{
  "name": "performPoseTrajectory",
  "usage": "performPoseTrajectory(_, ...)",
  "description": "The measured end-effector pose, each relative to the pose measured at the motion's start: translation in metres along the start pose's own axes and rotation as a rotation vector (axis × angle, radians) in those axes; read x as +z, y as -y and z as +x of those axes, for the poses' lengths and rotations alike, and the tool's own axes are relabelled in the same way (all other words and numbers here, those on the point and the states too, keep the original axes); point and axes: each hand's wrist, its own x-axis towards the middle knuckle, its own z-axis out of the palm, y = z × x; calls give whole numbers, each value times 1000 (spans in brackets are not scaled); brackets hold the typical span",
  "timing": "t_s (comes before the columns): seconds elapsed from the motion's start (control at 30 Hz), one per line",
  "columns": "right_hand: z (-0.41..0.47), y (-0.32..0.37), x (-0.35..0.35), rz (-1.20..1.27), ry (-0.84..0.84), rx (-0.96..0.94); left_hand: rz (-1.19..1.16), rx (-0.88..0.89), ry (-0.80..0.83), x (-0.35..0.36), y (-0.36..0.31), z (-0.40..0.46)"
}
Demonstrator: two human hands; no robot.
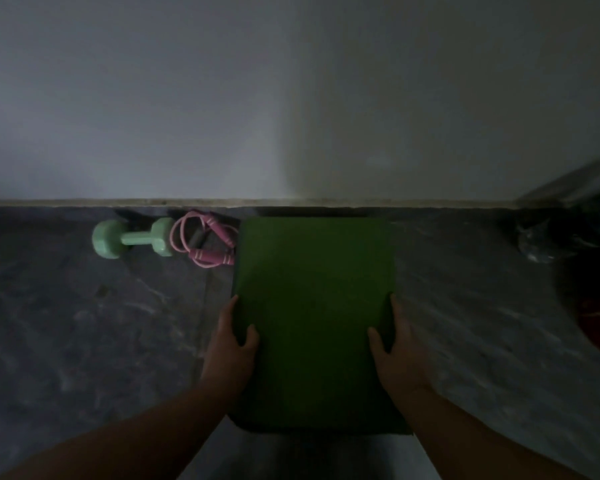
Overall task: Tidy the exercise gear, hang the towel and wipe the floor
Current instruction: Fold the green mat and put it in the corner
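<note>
Both forearms reached forward from the bottom of the view, dim in poor light. The left hand (234,336) and right hand (394,336) were clamped on the two long edges of a folded green mat (314,317), thumbs on top, fingers wrapped round the sides. Whether the mat lay on the grey floor (84,341) or was held just above it, I could not tell. Its far end came close to the wall (187,98). Just left of it lay a pink rope (205,239), then a mint dumbbell (132,239) — gear apparently gathered along the wall. No towel showed; hanging it and wiping the floor seemingly remained — a dark clutter (548,242) sat far right
</note>
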Motion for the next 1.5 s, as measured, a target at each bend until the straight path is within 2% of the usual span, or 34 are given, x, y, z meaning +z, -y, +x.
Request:
performPoseTrajectory(0.2,39,-11,34,-67,33,14,2,2,39,19,16,45)
performPoseTrajectory(0.53,40,-3,34,-295,36,43,208,-11,80,24,14,52)
performPoseTrajectory(0.63,39,6,20,-237,117,80,293,-33,159,13,5,55)
performPoseTrajectory(0.73,30,33,-10,-223,212,96,280,-72,260,-10,-15,48)
performPoseTrajectory(0.83,10,65,-53,-99,215,81,237,-84,264,-35,-34,20)
performPoseTrajectory(0.9,-10,95,-94,15,268,113,182,-106,261,-57,-73,-19)
performPoseTrajectory(1.03,-54,158,-184,62,334,97,89,-94,265,-115,-166,-106)
performPoseTrajectory(1.27,-161,310,-383,15,433,72,72,-93,229,-269,-306,-234)
performPoseTrajectory(1.37,-207,374,-458,-38,440,-4,99,-34,241,-346,-363,-288)
performPoseTrajectory(1.5,-257,446,-542,-92,357,-136,202,136,141,-437,-428,-351)
